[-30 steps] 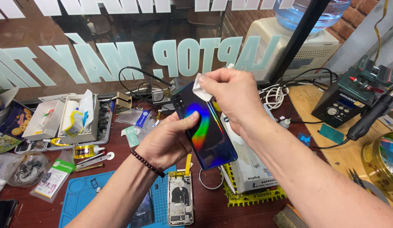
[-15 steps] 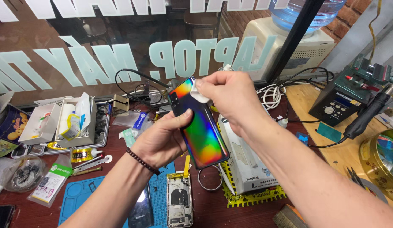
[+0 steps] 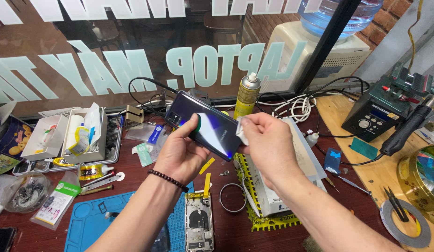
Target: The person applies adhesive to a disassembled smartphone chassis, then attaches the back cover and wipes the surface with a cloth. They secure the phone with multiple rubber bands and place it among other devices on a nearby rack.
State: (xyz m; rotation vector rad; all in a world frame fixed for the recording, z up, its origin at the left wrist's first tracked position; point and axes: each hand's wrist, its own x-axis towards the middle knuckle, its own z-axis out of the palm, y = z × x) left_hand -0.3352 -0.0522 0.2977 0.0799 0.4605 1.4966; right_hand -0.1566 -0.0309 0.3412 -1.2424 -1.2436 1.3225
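My left hand (image 3: pixel 180 156) grips a dark glossy phone (image 3: pixel 204 124) from below, thumb on its back, holding it tilted above the table with the camera end pointing up left. My right hand (image 3: pixel 267 144) pinches a small white cloth or wipe (image 3: pixel 242 134) against the phone's lower right end. A beaded bracelet (image 3: pixel 168 180) sits on my left wrist.
Below lie an opened phone chassis (image 3: pixel 199 226), a blue work mat (image 3: pixel 100 224), a metal ring (image 3: pixel 233 198) and a yellow-edged heating pad (image 3: pixel 268 196). A spray can (image 3: pixel 248 95) stands behind. Parts trays (image 3: pixel 67 135) sit left; a soldering station (image 3: pixel 375 114) and tape roll (image 3: pixel 403 221) sit right.
The phone has turned from nearly upright to lying more flat and crosswise. My right hand with the wipe has slid from the phone's top end down to its lower right end.
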